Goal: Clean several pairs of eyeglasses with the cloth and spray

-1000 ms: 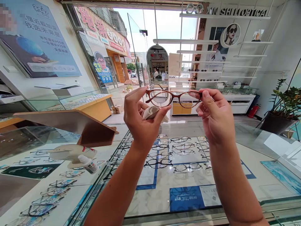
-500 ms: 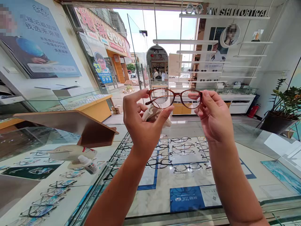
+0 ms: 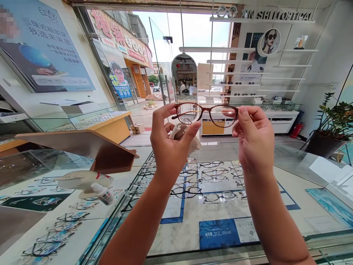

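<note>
A pair of glasses [image 3: 206,109] with a reddish-brown frame is held up level between my hands, above the glass display case [image 3: 193,147]. My left hand [image 3: 172,141] is closed on its left end, and a light cloth [image 3: 195,144] is also tucked in that hand's fingers. With thumb and fingers, my right hand [image 3: 255,134] pinches the right end of the frame. One temple shows behind the left lens; the other is partly hidden by my right hand.
Rows of glasses [image 3: 215,171] lie under the glass. At the left stand a wooden stand [image 3: 82,147], a white bottle [image 3: 102,193] and a beige object [image 3: 82,179]. Further off are a mirror [image 3: 184,79] and a potted plant [image 3: 331,125].
My left hand has shifted slightly right, and the glasses have tilted a little. The cloth hangs slightly further right. Both hands keep their hold.
</note>
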Motion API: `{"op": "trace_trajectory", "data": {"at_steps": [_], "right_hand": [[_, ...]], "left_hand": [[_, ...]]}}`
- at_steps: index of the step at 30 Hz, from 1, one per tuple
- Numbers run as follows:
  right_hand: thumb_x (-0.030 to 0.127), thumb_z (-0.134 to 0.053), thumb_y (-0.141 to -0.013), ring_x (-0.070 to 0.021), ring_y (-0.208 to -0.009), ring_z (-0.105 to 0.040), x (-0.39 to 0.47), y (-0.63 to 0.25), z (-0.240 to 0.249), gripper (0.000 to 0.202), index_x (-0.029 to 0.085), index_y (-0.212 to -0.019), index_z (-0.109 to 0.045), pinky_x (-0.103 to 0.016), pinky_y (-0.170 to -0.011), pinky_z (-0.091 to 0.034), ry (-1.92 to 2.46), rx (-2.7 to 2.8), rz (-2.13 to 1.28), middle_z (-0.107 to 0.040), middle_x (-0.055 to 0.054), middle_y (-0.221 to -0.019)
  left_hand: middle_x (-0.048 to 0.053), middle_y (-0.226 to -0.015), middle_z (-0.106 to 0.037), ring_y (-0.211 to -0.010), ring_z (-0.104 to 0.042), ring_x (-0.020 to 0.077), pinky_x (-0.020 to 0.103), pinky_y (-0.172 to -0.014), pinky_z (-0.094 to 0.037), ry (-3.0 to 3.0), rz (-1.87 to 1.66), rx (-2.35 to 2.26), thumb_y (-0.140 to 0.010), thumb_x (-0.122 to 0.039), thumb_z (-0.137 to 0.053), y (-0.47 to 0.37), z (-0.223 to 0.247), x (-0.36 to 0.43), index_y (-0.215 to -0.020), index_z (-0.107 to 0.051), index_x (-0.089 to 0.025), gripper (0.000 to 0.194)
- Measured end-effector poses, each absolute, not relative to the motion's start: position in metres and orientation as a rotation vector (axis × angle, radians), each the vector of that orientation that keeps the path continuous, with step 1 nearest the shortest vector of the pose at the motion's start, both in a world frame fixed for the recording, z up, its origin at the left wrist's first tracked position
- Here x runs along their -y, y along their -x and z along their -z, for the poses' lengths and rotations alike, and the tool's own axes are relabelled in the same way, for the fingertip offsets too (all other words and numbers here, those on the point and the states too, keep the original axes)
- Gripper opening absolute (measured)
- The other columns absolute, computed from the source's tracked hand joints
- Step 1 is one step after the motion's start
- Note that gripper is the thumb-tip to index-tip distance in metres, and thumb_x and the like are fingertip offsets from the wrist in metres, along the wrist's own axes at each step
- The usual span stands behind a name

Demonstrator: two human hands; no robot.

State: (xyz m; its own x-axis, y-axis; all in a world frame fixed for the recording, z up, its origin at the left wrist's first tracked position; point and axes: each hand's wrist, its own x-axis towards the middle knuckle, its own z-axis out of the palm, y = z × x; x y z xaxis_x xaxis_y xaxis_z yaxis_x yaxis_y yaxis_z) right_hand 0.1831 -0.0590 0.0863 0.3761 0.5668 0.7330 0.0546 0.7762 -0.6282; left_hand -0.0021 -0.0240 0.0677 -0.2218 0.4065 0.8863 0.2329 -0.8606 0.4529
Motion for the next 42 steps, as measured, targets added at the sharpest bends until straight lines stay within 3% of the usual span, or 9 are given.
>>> {"op": "trace_trajectory", "data": {"at_steps": [7, 22, 30, 35, 42], "right_hand": [[0.054, -0.074, -0.101, -0.0143, -0.067, -0.065, 0.070, -0.175, -0.088, 0.027, 0.028, -0.098, -0.070, -0.032, -0.056, -0.052, 0.588, 1.151, -0.226, -0.083, -0.003, -0.104], [0.053, -0.072, -0.102, -0.0151, -0.078, -0.069, 0.047, -0.187, -0.079, 0.026, 0.027, -0.101, -0.070, -0.033, -0.074, -0.059, 0.603, 1.211, -0.366, -0.079, -0.003, -0.100], [0.051, -0.073, -0.102, -0.0148, -0.078, -0.067, 0.048, -0.185, -0.079, 0.025, 0.026, -0.099, -0.069, -0.033, -0.075, -0.057, 0.607, 1.190, -0.386, -0.076, -0.003, -0.101], [0.052, -0.073, -0.101, -0.0159, -0.082, -0.067, 0.047, -0.185, -0.079, 0.026, 0.026, -0.098, -0.069, -0.033, -0.075, -0.057, 0.617, 1.183, -0.383, -0.076, -0.004, -0.101], [0.051, -0.068, -0.105, -0.0174, -0.090, -0.068, 0.048, -0.186, -0.079, 0.024, 0.027, -0.102, -0.069, -0.034, -0.079, -0.056, 0.628, 1.231, -0.299, -0.072, -0.003, -0.101]], "left_hand": [[0.009, -0.134, -0.074, -0.134, -0.067, 0.0280, 0.036, -0.093, -0.063, -1.888, -2.156, -0.677, -0.091, -0.049, -0.088, -0.001, -0.066, 0.018, -0.138, -0.062, -0.034, 0.056], [0.008, -0.138, -0.067, -0.130, -0.066, 0.0293, 0.037, -0.086, -0.063, -1.844, -2.451, -0.713, -0.082, -0.047, -0.096, -0.004, -0.067, 0.033, -0.136, -0.067, -0.033, 0.063], [0.007, -0.131, -0.069, -0.125, -0.067, 0.0275, 0.037, -0.088, -0.062, -1.788, -2.408, -0.697, -0.080, -0.046, -0.097, -0.004, -0.069, 0.032, -0.131, -0.068, -0.033, 0.060], [0.007, -0.135, -0.068, -0.129, -0.066, 0.0292, 0.039, -0.090, -0.063, -1.768, -2.345, -0.656, -0.077, -0.051, -0.099, -0.002, -0.067, 0.030, -0.134, -0.065, -0.033, 0.068], [0.005, -0.124, -0.072, -0.119, -0.071, 0.0257, 0.033, -0.077, -0.061, -1.717, -2.281, -0.484, -0.076, -0.047, -0.100, 0.000, -0.068, 0.021, -0.129, -0.063, -0.034, 0.066]]}}
